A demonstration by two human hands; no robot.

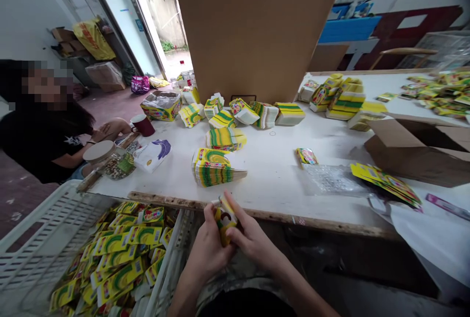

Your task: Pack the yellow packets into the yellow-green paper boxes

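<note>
Just off the table's front edge, I hold a small yellow carton (225,220) between both hands. My left hand (210,243) grips its left side, the fingers curled round it. My right hand (249,238) has its thumb pressed on the carton's lower face and its index finger stretched along the top edge. Beyond my hands a fanned stack of flat yellow-and-green cartons (211,168) lies on the white table (271,175). To my left, a white plastic crate (36,219) holds a heap of yellow cartons (121,253).
More carton stacks (290,114) line the table's back, before a tall cardboard panel (253,28). A lidded jar (110,160) and a dark red cup (143,125) stand left, near a seated person (47,131). An opened cardboard box (414,150) and a clear plastic bag (334,180) lie right.
</note>
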